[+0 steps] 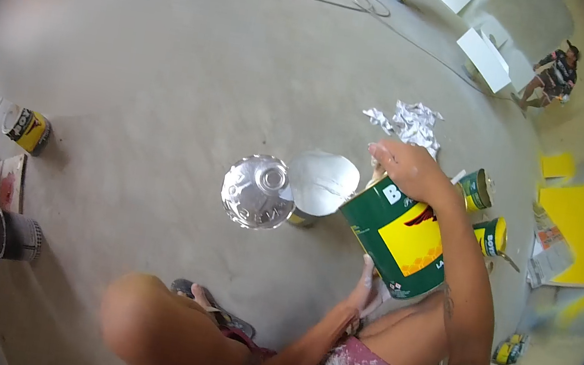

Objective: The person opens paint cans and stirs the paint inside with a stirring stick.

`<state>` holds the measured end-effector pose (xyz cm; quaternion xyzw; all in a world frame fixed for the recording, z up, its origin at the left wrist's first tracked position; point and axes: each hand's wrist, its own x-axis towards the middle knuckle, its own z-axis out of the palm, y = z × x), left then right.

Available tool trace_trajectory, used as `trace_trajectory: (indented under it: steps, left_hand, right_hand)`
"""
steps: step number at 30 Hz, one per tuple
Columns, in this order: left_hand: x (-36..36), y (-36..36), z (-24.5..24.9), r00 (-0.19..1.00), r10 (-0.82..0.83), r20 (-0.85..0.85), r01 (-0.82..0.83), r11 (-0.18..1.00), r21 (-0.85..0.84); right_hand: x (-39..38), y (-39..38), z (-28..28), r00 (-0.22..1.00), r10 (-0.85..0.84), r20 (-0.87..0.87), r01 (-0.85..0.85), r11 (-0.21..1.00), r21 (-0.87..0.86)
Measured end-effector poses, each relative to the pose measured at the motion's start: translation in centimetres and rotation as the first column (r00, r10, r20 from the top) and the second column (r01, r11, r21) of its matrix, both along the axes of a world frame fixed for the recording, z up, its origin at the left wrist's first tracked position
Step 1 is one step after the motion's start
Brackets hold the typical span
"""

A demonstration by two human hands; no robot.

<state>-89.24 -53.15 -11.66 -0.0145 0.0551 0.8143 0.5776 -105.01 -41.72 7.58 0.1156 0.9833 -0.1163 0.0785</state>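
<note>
I see a large green-and-yellow metal can (395, 239) tilted in two hands above a grey concrete floor (190, 107).
The left hand's grip (366, 283) is closed on its lower end; the right hand (410, 171) bends over its top, whether pinching I cannot tell. The right forearm hides part of it. A round, lettered silver disc (246, 194) sits left, crumpled silvery sheeting (415, 124) beyond.
</note>
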Motion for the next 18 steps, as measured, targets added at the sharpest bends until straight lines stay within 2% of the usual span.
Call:
trace_trajectory:
  steps: [3,18]
  left_hand:
    - [0.4,0.5,-0.9,0.999,-0.040,0.019,0.039,0.998,0.055]
    - [-0.5,0.0,0.3,0.999,-0.034,0.009,0.034,0.999,0.024]
  right_hand:
    - [0.0,-0.3,0.3,1.000,-0.008,0.012,0.009,0.999,-0.054]
    - [0.1,-0.6,0.5,0.999,-0.003,-0.042,0.001,0.999,-0.046]
